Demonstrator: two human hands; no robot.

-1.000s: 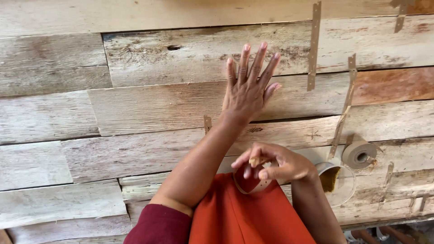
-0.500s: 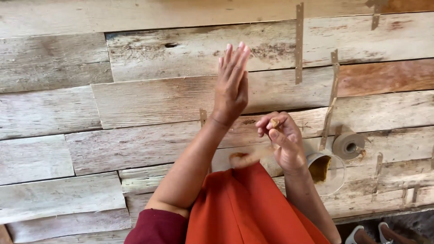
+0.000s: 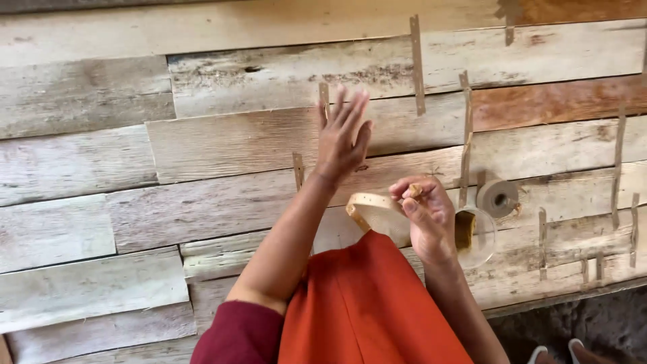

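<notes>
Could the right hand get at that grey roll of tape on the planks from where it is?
Probably yes. The right hand is raised just left of the grey tape roll, with only a clear glass bowl below the gap. But it already pinches a small brownish bit.

Weathered grey-white planks [image 3: 101, 222], one rust-orange [image 3: 559, 101]; pale tan hoop [image 3: 377, 209] above the bright orange cloth [image 3: 364, 303]; maroon sleeve [image 3: 236, 334]; grey-brown tape roll [image 3: 497, 198].
</notes>
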